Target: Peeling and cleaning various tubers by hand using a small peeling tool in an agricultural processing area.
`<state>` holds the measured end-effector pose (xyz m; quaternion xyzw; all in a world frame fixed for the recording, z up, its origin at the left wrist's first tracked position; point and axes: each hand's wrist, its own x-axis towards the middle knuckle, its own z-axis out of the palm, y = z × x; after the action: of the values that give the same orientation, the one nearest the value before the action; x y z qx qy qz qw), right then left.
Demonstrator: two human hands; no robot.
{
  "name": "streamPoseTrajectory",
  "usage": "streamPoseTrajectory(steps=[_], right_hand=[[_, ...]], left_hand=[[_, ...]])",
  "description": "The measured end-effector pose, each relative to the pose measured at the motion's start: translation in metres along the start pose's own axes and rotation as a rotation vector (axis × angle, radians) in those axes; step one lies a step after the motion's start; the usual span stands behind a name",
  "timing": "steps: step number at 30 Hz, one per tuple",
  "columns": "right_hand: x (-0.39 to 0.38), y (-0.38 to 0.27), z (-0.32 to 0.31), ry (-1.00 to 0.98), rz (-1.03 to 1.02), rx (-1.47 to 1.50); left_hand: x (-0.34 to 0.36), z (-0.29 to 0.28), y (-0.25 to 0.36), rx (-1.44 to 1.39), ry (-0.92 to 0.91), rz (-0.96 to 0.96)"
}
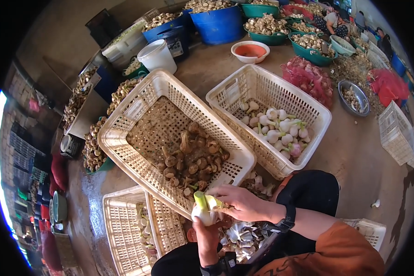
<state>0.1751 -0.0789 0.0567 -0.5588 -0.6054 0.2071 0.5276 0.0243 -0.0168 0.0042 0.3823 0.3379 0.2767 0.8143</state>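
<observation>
My left hand (pixel 208 238) grips a white garlic bulb (pixel 203 216) from below, its cut green stem pointing up. The fingers of my right hand (pixel 244 202) are pinched on a yellowish strip of garlic skin (pixel 212 201) beside that stem. Just beyond both hands, a tilted cream plastic crate (pixel 119 133) holds brown, dirt-covered garlic bulbs (pixel 188 161) gathered at its near end. To its right stands another cream crate (pixel 324 120) with cleaned white garlic bulbs (pixel 280 131). Loose peeled skins (pixel 241 234) lie below my hands, between my legs.
Two more crates stand low at the left, one a cream crate (pixel 117 230). Farther off are a white bucket (pixel 157 56), a blue tub (pixel 216 25), green basins of garlic (pixel 310 48), a red mesh sack (pixel 308 80) and a metal bowl (pixel 354 97). Other people sit at the far right.
</observation>
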Motion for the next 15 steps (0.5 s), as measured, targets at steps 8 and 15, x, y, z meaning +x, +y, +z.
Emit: streamPoseTrajectory(steps=[8, 15], right_hand=[[-0.003, 0.029, 0.016, 0.404, 0.974, 1.309], [-0.024, 0.022, 0.045, 0.225, 0.367, 0.315]], left_hand=[[-0.003, -0.011, -0.006, 0.128, -0.203, 0.217], [-0.012, 0.004, -0.011, 0.21, 0.233, 0.232]])
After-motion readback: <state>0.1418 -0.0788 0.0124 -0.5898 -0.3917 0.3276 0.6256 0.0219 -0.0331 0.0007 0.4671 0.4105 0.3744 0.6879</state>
